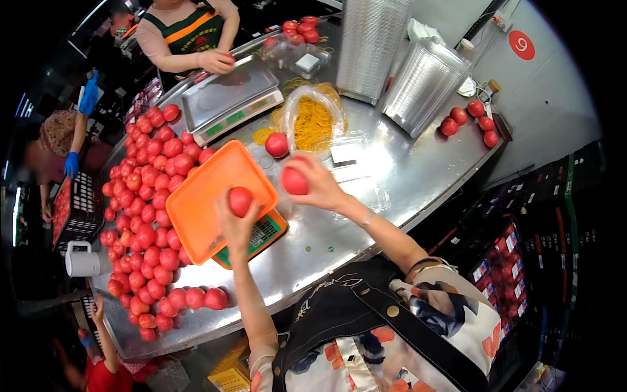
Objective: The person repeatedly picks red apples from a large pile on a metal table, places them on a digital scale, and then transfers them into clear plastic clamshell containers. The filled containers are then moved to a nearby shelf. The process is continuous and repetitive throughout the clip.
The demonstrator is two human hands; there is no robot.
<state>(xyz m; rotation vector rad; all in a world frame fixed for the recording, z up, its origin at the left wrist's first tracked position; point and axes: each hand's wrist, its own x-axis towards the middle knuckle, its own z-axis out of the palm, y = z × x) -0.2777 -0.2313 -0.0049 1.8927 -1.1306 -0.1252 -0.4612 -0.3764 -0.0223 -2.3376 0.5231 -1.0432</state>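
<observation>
My left hand (234, 226) grips a red tomato (240, 201) above the orange tray (198, 210) of a digital scale. The green keypad and display (267, 232) of that scale show below the tray's front corner. In my right hand (321, 182), slightly blurred, is another tomato (294, 181), to the right of the tray. A single tomato (276, 145) rests on the metal table just beyond it, beside a plastic bag of yellow rubber bands (313, 122). An open clear plastic box (365, 183) lies right of my right hand. A large pile of tomatoes (147, 206) spreads left of the scale.
Tall stacks of clear plastic boxes (370, 54) stand at the back. Across the steel table (323, 274), a person's hand (215, 61) holds a tomato by a second scale (230, 93). Several tomatoes (458, 116) sit far right. A white mug (82, 258) stands at the left edge.
</observation>
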